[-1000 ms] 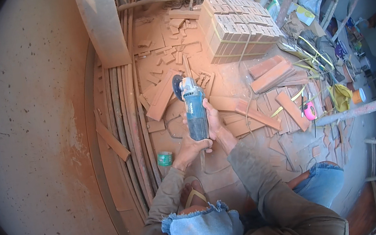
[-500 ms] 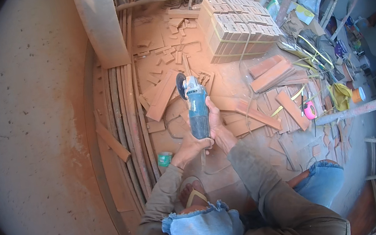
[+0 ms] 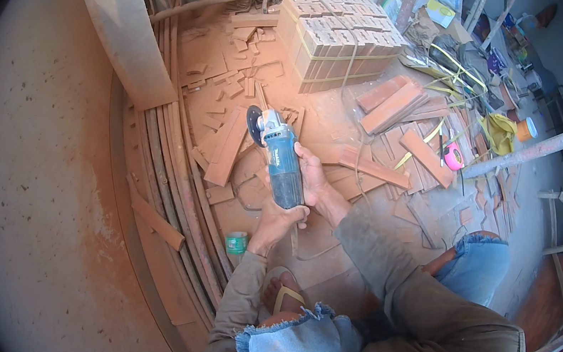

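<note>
A blue-green angle grinder [image 3: 283,165] is held out in front of me, its black disc [image 3: 255,126] at the far end facing left. My left hand [image 3: 276,221] wraps the dark rear end of the body, with the thumb across it. Along the right side of the casing lies my right hand [image 3: 316,184], gripping it with fingertips near the middle of the body. Some of its fingers are hidden behind the tool. Beyond the disc, long reddish tile strips [image 3: 226,149] lie on the dusty floor.
Strapped tile stacks [image 3: 341,38] stand at the far right. Loose tile strips [image 3: 390,106] and a pink tape measure [image 3: 453,156] lie to the right. Long pipes [image 3: 183,190] run along the left wall. A green-and-white tin [image 3: 236,242] sits near my left wrist. A cord [image 3: 355,72] crosses the floor.
The whole scene, hands and grinder included, has shifted slightly left in view. Both hands stay on the grinder, with the right hand's fingers a little more spread along its side.
</note>
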Action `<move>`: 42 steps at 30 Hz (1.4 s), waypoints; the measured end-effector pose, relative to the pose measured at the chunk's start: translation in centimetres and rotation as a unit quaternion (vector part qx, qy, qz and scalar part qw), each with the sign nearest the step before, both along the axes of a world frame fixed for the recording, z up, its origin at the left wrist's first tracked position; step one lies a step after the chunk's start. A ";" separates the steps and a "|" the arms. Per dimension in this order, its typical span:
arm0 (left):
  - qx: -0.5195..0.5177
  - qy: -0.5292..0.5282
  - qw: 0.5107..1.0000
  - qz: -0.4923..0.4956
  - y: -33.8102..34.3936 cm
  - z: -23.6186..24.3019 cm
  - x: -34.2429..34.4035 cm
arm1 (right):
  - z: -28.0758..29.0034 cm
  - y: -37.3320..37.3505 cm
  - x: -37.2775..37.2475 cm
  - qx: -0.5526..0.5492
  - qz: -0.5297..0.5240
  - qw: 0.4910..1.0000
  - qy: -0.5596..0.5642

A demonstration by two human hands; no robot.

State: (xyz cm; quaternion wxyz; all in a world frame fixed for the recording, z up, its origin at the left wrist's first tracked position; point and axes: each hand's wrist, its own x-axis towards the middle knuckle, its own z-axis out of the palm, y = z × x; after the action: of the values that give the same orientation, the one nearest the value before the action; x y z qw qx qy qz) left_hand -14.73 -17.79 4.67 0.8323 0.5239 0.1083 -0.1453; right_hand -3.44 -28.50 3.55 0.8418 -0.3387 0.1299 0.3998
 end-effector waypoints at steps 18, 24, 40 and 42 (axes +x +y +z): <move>0.023 -0.018 0.999 -0.024 0.0 0.5 -0.2 | 0.2 -0.8 -1.1 0.032 -0.020 0.999 0.024; 0.036 -0.006 0.999 -0.020 0.1 0.6 -0.4 | -1.8 -0.8 -0.7 0.032 -0.026 0.999 0.001; -0.009 -0.027 0.999 -0.028 -0.3 1.6 -0.4 | -0.5 -0.8 -0.9 0.015 -0.002 1.000 0.002; 0.013 -0.019 1.000 -0.019 -0.2 1.0 -0.6 | 0.5 -0.6 -0.8 -0.005 -0.006 1.000 -0.006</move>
State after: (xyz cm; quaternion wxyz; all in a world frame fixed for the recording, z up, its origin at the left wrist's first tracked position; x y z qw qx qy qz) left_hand -15.31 -17.99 5.64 0.8242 0.5394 0.0845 -0.1501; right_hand -4.23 -29.06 4.04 0.8435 -0.3446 0.1286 0.3914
